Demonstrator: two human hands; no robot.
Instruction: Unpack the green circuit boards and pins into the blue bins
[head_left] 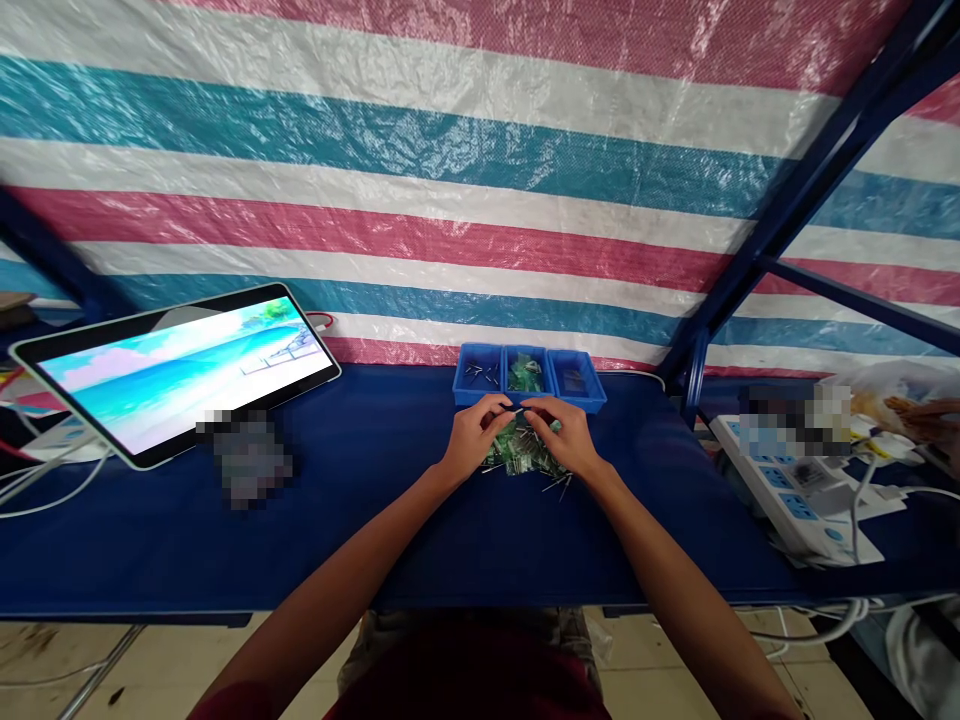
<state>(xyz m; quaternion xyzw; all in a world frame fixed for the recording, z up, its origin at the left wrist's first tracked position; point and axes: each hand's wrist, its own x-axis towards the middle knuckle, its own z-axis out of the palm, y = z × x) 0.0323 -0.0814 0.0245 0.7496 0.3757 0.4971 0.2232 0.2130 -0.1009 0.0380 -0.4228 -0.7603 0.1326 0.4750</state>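
Over a loose pile of small green pieces and thin metal pins [523, 458], my left hand [472, 435] and my right hand [568, 435] meet with bent fingers. Both pinch at the fingertips; a tiny item between them is too small to name. Just behind the hands stands a blue tray [592, 403] with three compartments. Dark and silvery thin pins [480, 374] lie in its left compartment. Green pieces [525, 375] fill the middle one, and a few small, indistinct bits [574, 381] are in the right one. Some pins stick out of the pile below my right hand.
On the left, a tilted screen [195, 370] stands near a pixelated dark object [251, 460] and white cables. White power strips [795, 490] with plugged cords lie on the right. Blue metal bars [724, 290] slope up before a striped plastic sheet [420, 230].
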